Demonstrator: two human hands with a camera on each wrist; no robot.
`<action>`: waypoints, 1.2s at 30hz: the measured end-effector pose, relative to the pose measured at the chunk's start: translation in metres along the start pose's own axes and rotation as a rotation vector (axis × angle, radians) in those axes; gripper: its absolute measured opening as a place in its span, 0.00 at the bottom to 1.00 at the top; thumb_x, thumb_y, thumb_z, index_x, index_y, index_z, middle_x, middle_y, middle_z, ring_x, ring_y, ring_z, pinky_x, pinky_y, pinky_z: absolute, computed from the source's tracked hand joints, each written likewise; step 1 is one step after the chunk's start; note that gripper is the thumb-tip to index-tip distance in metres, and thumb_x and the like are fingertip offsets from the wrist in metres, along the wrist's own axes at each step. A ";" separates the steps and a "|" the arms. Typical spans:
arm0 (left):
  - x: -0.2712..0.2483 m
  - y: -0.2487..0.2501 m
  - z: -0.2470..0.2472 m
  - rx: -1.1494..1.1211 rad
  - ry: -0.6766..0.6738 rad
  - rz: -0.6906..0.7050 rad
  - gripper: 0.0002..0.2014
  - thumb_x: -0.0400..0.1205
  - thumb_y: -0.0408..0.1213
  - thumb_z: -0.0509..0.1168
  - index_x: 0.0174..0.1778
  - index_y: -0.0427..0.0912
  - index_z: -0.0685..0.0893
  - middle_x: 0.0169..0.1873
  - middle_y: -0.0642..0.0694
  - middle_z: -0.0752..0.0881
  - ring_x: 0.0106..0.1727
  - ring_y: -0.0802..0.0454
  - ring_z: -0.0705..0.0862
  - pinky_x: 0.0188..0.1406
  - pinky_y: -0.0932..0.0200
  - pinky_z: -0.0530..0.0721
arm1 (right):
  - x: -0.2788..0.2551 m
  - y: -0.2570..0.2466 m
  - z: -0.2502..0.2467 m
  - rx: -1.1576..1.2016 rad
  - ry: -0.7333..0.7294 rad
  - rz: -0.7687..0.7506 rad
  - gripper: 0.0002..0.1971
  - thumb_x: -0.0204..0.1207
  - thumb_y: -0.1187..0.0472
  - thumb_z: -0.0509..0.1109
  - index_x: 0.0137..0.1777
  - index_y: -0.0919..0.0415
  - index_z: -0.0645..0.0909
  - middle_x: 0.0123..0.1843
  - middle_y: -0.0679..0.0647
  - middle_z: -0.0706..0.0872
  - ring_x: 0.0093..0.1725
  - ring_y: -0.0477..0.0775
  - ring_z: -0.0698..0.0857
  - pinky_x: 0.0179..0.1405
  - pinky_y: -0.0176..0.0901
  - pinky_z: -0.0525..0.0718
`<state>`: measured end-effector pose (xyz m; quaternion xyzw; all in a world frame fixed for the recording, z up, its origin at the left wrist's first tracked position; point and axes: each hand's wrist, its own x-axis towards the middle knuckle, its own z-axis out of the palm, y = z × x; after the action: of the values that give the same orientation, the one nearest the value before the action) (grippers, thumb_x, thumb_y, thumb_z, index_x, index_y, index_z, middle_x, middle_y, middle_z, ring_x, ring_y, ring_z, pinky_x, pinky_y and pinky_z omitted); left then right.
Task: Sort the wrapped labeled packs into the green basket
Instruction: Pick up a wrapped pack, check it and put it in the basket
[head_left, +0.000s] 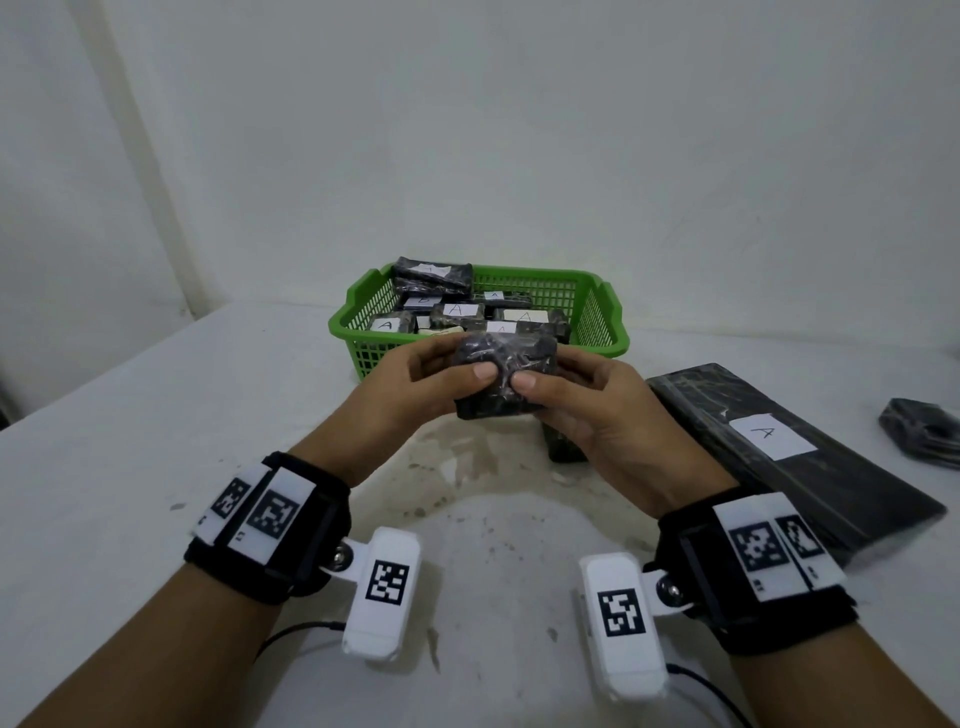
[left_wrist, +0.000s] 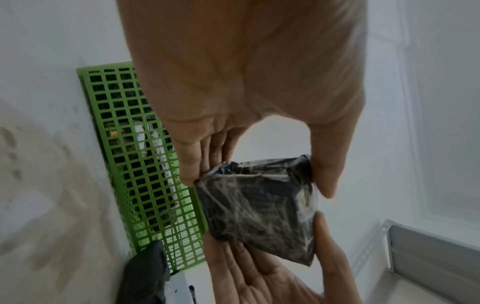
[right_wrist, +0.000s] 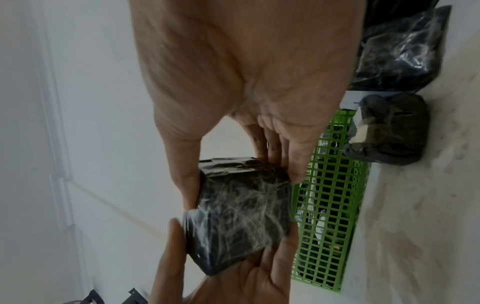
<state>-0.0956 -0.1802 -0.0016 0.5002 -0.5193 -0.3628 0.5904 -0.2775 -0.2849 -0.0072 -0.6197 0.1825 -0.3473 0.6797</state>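
Black wrapped pack (head_left: 501, 376) gripped by both hands, long axis left-right, before green basket (head_left: 602, 332).

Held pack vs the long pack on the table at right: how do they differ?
The held pack is small and blocky; the long pack is a flat, elongated slab. The held pack is gripped in the air by the left hand and right hand; the long pack lies on the table. Only the long pack shows an "A" label. Both have dark plastic wrap.
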 end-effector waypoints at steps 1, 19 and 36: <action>-0.001 0.001 0.000 0.002 -0.020 -0.007 0.31 0.76 0.46 0.73 0.74 0.36 0.81 0.68 0.37 0.88 0.71 0.38 0.86 0.76 0.33 0.78 | 0.001 0.001 -0.001 -0.011 0.005 -0.008 0.35 0.65 0.59 0.89 0.73 0.65 0.84 0.68 0.57 0.92 0.71 0.56 0.88 0.76 0.55 0.83; -0.001 -0.002 -0.002 0.040 -0.042 0.071 0.51 0.63 0.23 0.86 0.81 0.48 0.70 0.76 0.50 0.80 0.78 0.54 0.79 0.69 0.47 0.86 | -0.008 -0.011 -0.001 -0.041 0.050 0.134 0.15 0.81 0.53 0.75 0.61 0.62 0.91 0.57 0.61 0.95 0.53 0.61 0.94 0.58 0.55 0.93; -0.002 0.000 -0.001 0.112 -0.052 0.152 0.39 0.72 0.31 0.83 0.77 0.44 0.74 0.74 0.47 0.82 0.77 0.48 0.81 0.73 0.45 0.83 | -0.010 -0.011 0.008 -0.029 0.025 0.138 0.28 0.68 0.46 0.77 0.63 0.64 0.90 0.62 0.64 0.93 0.59 0.60 0.91 0.71 0.58 0.86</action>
<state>-0.0954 -0.1784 -0.0024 0.4822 -0.5904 -0.3001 0.5735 -0.2817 -0.2715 0.0025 -0.6111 0.2386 -0.3046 0.6905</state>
